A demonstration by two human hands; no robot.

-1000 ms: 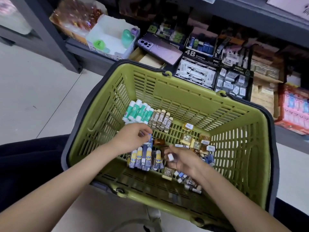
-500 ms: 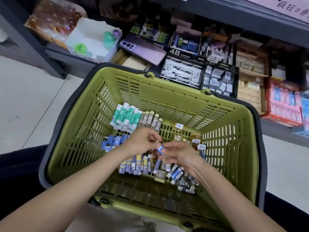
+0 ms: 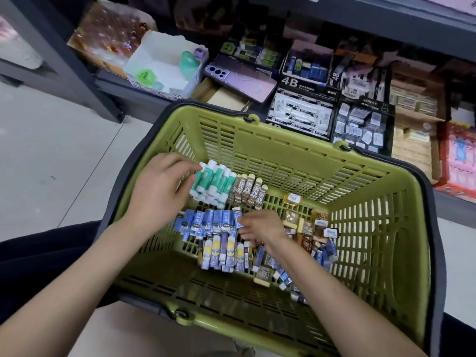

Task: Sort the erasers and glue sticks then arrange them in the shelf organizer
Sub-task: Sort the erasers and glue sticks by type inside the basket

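Our left hand curls its fingers on the green glue sticks in the basket; we cannot tell if it grips one. A hard push could knock that neat stack over. Our right hand pinches a blue eraser beside the blue row. It could slip and get lost in the messy pile.

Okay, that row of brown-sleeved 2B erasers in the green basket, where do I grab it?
Come from above and set your grip across the row's two outer sides at mid-length. The brown-sleeved 2B erasers lie side by side and parallel; the green-and-white glue sticks crowd their left edge, so wedge a finger in there.
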